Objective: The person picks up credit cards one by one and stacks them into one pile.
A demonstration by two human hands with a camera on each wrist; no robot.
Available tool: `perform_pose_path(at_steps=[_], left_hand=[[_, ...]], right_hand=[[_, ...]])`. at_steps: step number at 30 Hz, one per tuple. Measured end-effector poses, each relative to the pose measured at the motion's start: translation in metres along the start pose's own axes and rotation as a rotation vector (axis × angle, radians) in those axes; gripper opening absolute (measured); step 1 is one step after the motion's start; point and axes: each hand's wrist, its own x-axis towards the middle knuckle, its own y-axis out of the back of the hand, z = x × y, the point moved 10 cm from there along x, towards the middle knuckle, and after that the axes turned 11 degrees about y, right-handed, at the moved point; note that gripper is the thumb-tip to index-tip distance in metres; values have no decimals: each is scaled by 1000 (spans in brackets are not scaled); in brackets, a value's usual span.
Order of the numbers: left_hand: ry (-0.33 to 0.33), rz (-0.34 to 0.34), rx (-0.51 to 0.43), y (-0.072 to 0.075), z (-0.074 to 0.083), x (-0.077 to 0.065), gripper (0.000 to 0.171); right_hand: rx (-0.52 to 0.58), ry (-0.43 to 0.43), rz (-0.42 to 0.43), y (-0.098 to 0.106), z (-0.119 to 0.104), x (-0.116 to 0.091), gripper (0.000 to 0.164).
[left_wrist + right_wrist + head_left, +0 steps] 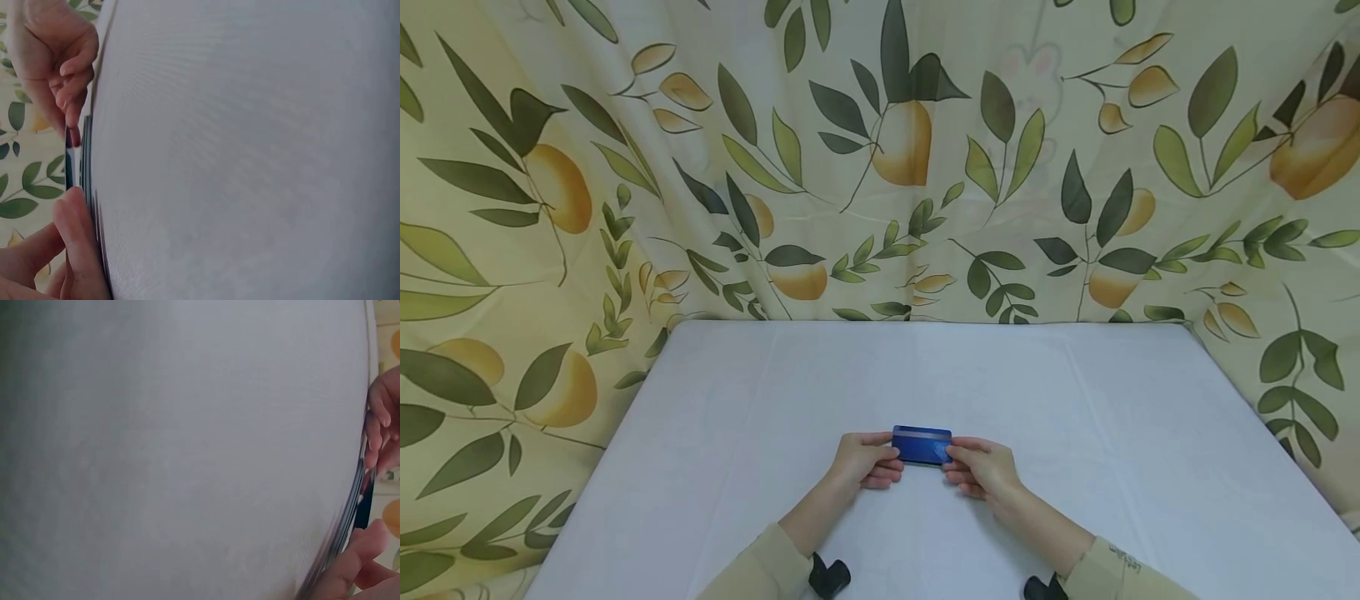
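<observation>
A blue card [922, 445] with a pale stripe along its upper part, like a bank card, is held level between both hands near the front of the table. My left hand [867, 460] pinches its left short end, thumb on top and fingers underneath. At the other short end, my right hand [983, 468] grips it the same way. Both wrist views show the card edge-on, a thin dark strip between the fingertips. Just under it lies a low stack of thin dark layers [87, 156], mostly hidden by the card in the head view.
A white-covered table [775, 375] spreads around the hands. Behind it and at both sides hangs a curtain [880, 250] printed with leaves and yellow fruit. Black wrist straps [830, 577] show at the sleeve cuffs.
</observation>
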Motion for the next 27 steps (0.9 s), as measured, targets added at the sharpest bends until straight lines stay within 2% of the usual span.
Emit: perform_pose_path(at_steps=[8, 27], left_hand=[[10, 16, 7, 2, -1, 3, 40], [-45, 48, 24, 2, 1, 3, 31]], right_hand=[[-7, -11, -3, 0, 1, 2, 35], [-59, 22, -14, 1, 2, 6, 28]])
